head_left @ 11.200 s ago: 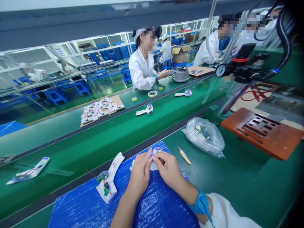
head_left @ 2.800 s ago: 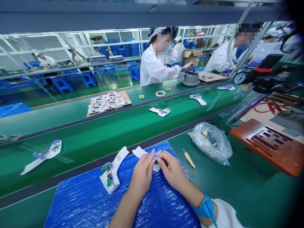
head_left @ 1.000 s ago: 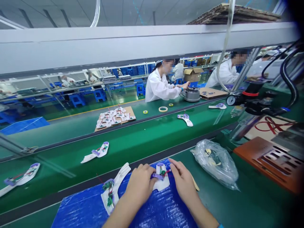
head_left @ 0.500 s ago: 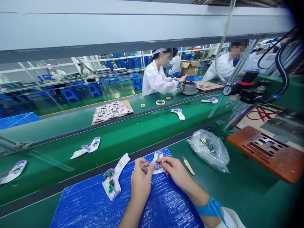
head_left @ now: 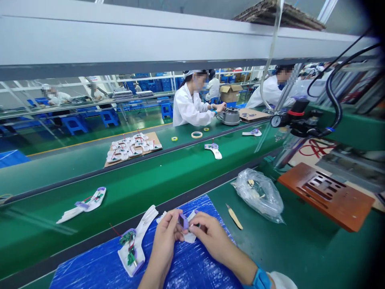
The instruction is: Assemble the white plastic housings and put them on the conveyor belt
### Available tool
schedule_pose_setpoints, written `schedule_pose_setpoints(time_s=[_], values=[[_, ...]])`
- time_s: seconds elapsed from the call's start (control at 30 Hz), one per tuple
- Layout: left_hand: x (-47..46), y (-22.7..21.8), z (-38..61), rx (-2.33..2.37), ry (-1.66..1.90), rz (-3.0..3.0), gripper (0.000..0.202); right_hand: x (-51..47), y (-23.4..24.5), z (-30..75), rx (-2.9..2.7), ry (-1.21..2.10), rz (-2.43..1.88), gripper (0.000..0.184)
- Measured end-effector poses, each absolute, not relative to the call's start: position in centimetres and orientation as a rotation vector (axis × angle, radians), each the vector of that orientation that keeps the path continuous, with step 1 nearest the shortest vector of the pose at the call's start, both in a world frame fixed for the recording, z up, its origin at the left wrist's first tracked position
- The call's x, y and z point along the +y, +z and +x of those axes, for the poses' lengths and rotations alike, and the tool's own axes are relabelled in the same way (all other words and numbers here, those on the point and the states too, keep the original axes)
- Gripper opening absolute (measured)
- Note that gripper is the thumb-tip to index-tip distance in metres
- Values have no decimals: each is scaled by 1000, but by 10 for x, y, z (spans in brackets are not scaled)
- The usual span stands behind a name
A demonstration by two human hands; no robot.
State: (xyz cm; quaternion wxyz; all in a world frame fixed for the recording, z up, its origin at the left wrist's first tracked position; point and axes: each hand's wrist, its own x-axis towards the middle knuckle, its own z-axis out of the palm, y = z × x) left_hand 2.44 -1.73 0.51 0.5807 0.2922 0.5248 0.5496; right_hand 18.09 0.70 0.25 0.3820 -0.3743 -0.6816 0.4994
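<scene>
Between thumb and fingers, my left hand grips a small purple plastic part with a dark face. My right hand is closed in a pinch at that part's right side; what sits in its fingertips is too small to make out. Partly hidden under both hands is a white plastic shell. To the left, on the blue-wrapped board, lies another white shell with a green circuit board, red wires and purple trim.
A wooden-handled knife and a clear plastic bag lie right of the board. Beyond them an orange fixture plate juts out. White shells ride the green conveyor. Across it a person handles a grey round device.
The purple part has turned up in my left fingers, showing its dark face. My view has shifted right and tilted up slightly. Conveyor shells appear further left.
</scene>
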Motion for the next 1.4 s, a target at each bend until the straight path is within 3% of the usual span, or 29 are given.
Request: schedule_pose_setpoints(time_s=[0.13, 0.37, 0.57, 0.7, 1.0, 1.2, 1.4], values=[[-22, 13, 22, 1259, 1150, 955, 66, 9, -1, 179, -1488, 1461, -1006, 29], [-25, 13, 22, 1697, 1107, 1524, 31, 13, -6, 181, -1330, 1633, -1076, 44], [-27, 15, 24, 1653, 1088, 1680, 21, 15, -10, 179, -1194, 1767, -1083, 46], [-29, 20, 25, 1608, 1032, 1712, 27, 16, -8, 180, -1197, 1774, -1041, 40], [-21, 3, 17, 1422, 1160, 1158, 51, 11, -5, 181, -1465, 1433, -1068, 26], [-22, 1, 20, 1361, 1093, 1287, 38, 7, -6, 181, -1701, 1157, -1097, 21], [-24, -1, 21, 1341, 1119, 1317, 40, 6, -2, 183, -1737, 1061, -1072, 22]])
